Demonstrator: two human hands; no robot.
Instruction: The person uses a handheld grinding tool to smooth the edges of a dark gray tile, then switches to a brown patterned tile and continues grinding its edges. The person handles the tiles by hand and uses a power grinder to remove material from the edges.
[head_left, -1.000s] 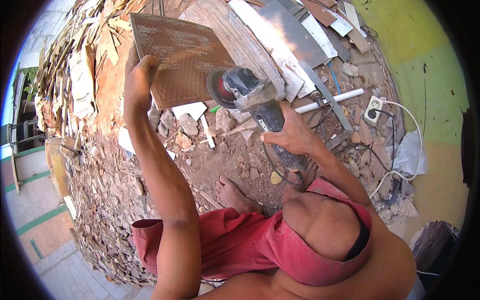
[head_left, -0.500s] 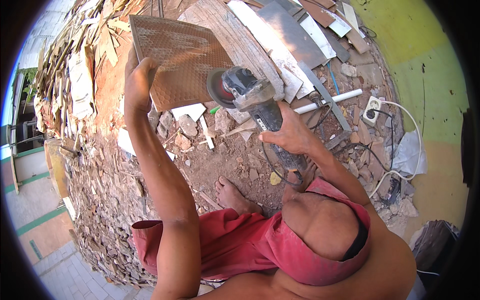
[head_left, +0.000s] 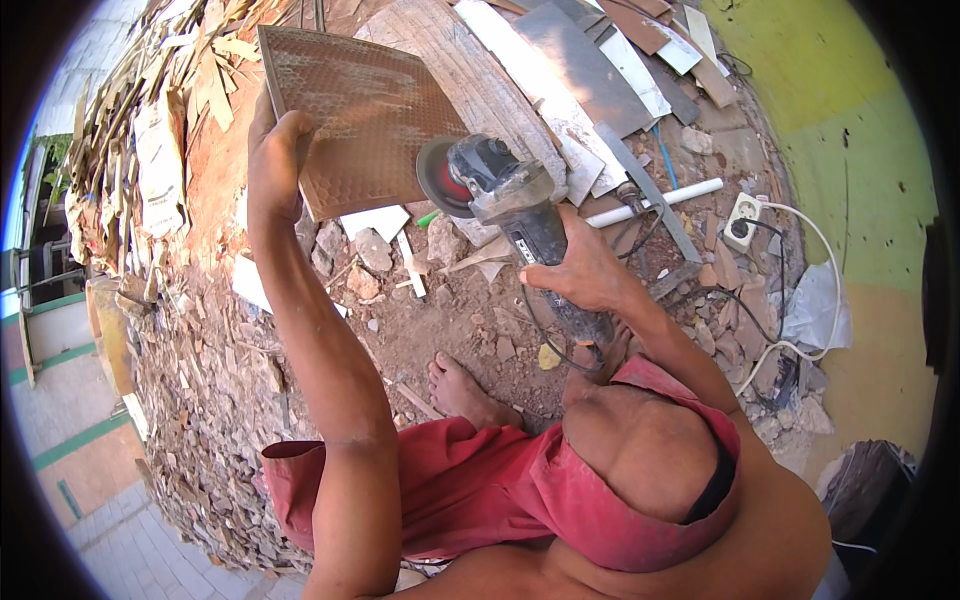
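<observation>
My left hand (head_left: 277,160) grips the left edge of a brown tile (head_left: 365,120), thumb on the face that shows a honeycomb pattern under pale dust. The tile is held tilted above the ground. In my right hand (head_left: 585,262) is a dusty black and grey angle grinder (head_left: 525,215), fingers wrapped round its body. Its round disc (head_left: 440,176) is at the tile's lower right edge; whether it touches I cannot make out. A dark cord runs from the grinder's rear end beside my foot.
Wooden boards and tile pieces (head_left: 585,70) lie at the far side. A white pipe (head_left: 655,203) rests on rubble to the right, near a white power socket (head_left: 742,222) with cords. Wood scraps (head_left: 215,85) heap up at far left. My bare foot (head_left: 470,392) stands on rubbly soil.
The tile and grinder are in nearly the same place, with the disc shifted very slightly right. Both hands keep their hold.
</observation>
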